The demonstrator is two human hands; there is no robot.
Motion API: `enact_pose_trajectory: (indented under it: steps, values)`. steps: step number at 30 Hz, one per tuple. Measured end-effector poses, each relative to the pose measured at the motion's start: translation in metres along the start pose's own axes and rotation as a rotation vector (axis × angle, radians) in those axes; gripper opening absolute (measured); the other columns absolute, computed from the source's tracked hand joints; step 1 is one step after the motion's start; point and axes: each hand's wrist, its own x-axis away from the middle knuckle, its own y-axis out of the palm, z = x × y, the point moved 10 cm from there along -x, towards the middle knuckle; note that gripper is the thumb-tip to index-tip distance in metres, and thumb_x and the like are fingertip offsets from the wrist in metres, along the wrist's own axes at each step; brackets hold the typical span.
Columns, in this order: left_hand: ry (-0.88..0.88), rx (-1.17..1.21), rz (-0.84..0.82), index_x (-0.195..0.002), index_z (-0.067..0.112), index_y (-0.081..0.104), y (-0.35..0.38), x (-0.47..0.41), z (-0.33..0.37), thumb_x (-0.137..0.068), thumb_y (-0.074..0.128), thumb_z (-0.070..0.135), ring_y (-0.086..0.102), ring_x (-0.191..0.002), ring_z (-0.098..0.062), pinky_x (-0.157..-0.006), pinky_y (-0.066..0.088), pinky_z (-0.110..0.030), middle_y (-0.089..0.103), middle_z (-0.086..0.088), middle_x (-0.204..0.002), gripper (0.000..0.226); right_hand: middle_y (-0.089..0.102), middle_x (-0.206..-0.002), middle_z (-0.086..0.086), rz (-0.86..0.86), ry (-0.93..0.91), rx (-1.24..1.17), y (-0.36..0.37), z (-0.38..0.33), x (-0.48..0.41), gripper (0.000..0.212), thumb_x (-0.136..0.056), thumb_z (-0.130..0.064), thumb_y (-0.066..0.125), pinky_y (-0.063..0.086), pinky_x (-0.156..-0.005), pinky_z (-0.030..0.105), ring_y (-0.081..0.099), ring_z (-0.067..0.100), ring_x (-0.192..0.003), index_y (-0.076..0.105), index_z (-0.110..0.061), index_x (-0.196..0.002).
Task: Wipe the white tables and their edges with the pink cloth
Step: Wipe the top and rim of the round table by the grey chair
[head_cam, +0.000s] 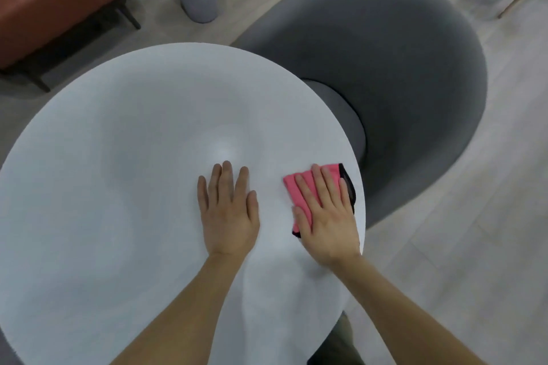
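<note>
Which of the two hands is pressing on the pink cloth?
The right hand, near the table's right edge, lies flat on the pink cloth. The left hand rests flat on bare tabletop, touching no cloth.

The round white table [118,187] has a smooth, bare top. The pink cloth [299,187] lies flat on it, folded, right by the table's right edge. The cloth has a black trim along its side.

Café-like seating area: round white table [118,187], padded grey chair [385,68].
</note>
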Motion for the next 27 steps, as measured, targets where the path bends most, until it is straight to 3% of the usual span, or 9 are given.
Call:
enact_pose_trajectory:
  steps: [7, 11, 18, 27]
  values:
    - [-0.041, 0.024, 0.050, -0.154, 0.012, 0.059, -0.005, 0.001, 0.000, -0.107, 0.051, 0.029, 0.034, -0.160, -0.036, -0.130, 0.023, -0.063, 0.045, -0.019, -0.166, 0.050, 0.017, -0.180, 0.010, 0.106, -0.139, 0.008, -0.006, -0.068, -0.226, 0.063, -0.113, -0.050, 0.025, 0.002, -0.134, 0.054, 0.008, 0.029, -0.168, 0.028, -0.024, -0.171]
    - [-0.050, -0.005, 0.061, -0.152, 0.012, 0.062, -0.006, 0.000, -0.003, -0.106, 0.051, 0.028, 0.035, -0.160, -0.035, -0.128, 0.025, -0.064, 0.046, -0.017, -0.166, 0.050, 0.022, -0.179, 0.010, 0.089, -0.280, 0.001, -0.002, -0.110, -0.292, 0.065, -0.112, -0.052, 0.023, 0.003, -0.134, 0.054, 0.013, 0.030, -0.167, 0.033, -0.025, -0.169]
    - [-0.037, -0.020, 0.090, -0.151, 0.012, 0.062, -0.012, -0.003, 0.001, -0.103, 0.056, 0.026, 0.038, -0.158, -0.037, -0.127, 0.028, -0.065, 0.045, -0.017, -0.167, 0.051, 0.024, -0.178, 0.005, 0.076, -0.429, -0.003, -0.012, -0.077, -0.277, 0.062, -0.115, -0.051, 0.022, 0.006, -0.134, 0.052, 0.012, 0.026, -0.167, 0.031, -0.024, -0.170]
    - [-0.018, -0.041, 0.094, -0.153, 0.013, 0.059, -0.015, -0.006, 0.003, -0.106, 0.051, 0.031, 0.040, -0.156, -0.037, -0.128, 0.026, -0.062, 0.046, -0.017, -0.164, 0.051, 0.011, -0.181, 0.005, 0.048, -0.215, 0.035, -0.021, 0.023, -0.153, 0.064, -0.116, -0.054, 0.021, 0.007, -0.135, 0.054, 0.000, 0.025, -0.168, 0.021, -0.024, -0.173]
